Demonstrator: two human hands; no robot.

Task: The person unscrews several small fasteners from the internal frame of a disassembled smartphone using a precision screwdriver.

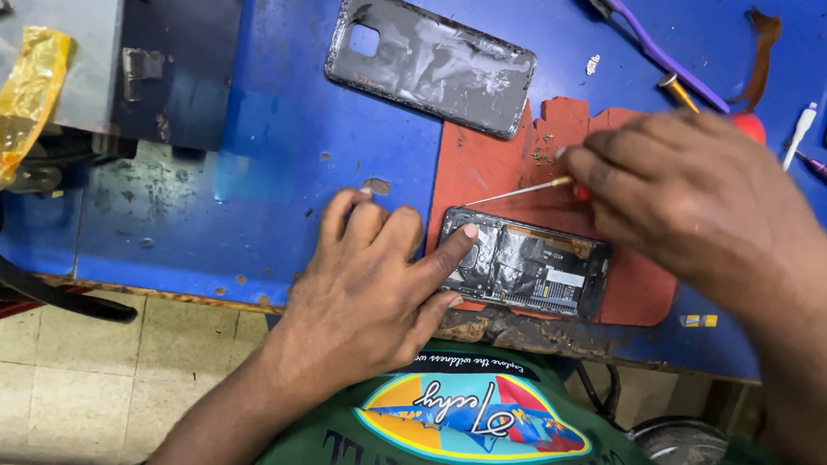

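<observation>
The opened black smartphone with its back removed (525,267) lies on a worn red rubber mat (493,161) near the front edge of the blue desk (277,131). The left hand (368,291) lies flat with fingers spread, its index fingertip pressing the phone's left end to steady it. The right hand (694,195) pinches a thin screwdriver with a red handle (521,192), its tip pointing at the phone's upper left corner. This looks like the unscrewing stage of opening up the internals. Seating the tip squarely in a screw head calls for firm, steady pressure from both hands. The detached grey back cover (432,59) lies farther away, and purple tweezers (654,47) rest at the far right.
</observation>
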